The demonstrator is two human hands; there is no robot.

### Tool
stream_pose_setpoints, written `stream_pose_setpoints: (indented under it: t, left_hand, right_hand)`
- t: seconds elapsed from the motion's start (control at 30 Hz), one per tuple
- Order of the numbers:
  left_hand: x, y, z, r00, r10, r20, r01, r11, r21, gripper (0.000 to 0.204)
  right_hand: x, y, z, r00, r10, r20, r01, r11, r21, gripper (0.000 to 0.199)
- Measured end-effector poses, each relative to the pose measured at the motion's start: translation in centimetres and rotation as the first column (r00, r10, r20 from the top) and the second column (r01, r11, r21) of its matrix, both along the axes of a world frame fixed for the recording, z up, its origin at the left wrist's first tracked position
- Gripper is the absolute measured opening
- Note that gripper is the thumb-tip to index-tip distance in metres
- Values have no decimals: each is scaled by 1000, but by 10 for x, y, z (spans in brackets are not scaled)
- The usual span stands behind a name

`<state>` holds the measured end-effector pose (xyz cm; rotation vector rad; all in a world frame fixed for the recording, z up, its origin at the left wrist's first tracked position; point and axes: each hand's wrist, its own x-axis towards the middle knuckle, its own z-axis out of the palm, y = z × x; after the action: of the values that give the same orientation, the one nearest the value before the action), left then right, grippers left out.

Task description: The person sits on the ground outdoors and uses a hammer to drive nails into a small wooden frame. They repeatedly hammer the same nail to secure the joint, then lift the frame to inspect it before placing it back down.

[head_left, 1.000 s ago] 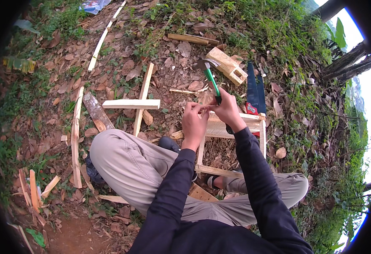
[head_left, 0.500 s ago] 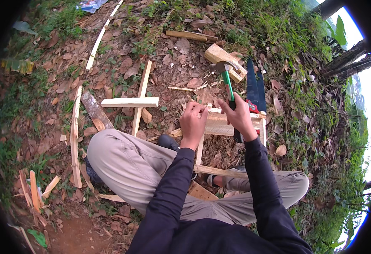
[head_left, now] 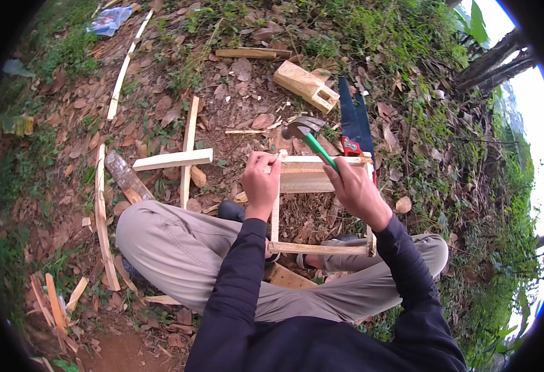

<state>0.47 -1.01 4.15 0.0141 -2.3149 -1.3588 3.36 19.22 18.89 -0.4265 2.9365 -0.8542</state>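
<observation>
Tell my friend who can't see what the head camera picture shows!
A seated person's right hand raises a green-handled hammer over a small wooden frame, while the left hand pinches its top corner. Wood strips and a saw lie on leafy ground.

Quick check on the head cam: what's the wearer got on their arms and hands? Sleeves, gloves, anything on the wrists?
Both arms are in long, dark, near-black sleeves of a plain soft fabric, ending at the wrists with snug cuffs. No markings or stripes show on them. The left hand and right hand are bare: no gloves. No watch, band or ring is visible on either.
</observation>
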Motion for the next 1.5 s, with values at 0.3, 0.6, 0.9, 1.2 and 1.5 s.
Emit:
stream_pose_setpoints:
  t: [0.3, 0.6, 0.9, 1.2, 1.5]
  left_hand:
    - [-2, 4, -2, 1000, -9, 10, 8, 1000, 9, 7]
    - [-1, -1, -4, 1000, -9, 9, 9, 1000, 28, 8]
    - [0, 1, -3, 1000, -3, 13, 3, 999, 38, 8]
    - [1, 1, -4, 1000, -14, 6, 14, 999, 45, 7]
    - [0, 0, -5, 1000, -9, 7, 8, 999, 54, 7]
  right_hand:
    - [9, -8, -15, 995, -39, 93, 38, 999, 14, 27]
    - [-5, -10, -4, 997, 68, 21, -70, 994, 90, 30]
    - [0, -10, -5, 999, 44, -3, -43, 992, 117, 29]
    - [-3, -9, -9, 994, 100, -38, -94, 986, 136, 26]
    - [1, -14, -11, 993, 114, 33, -118, 979, 166, 22]
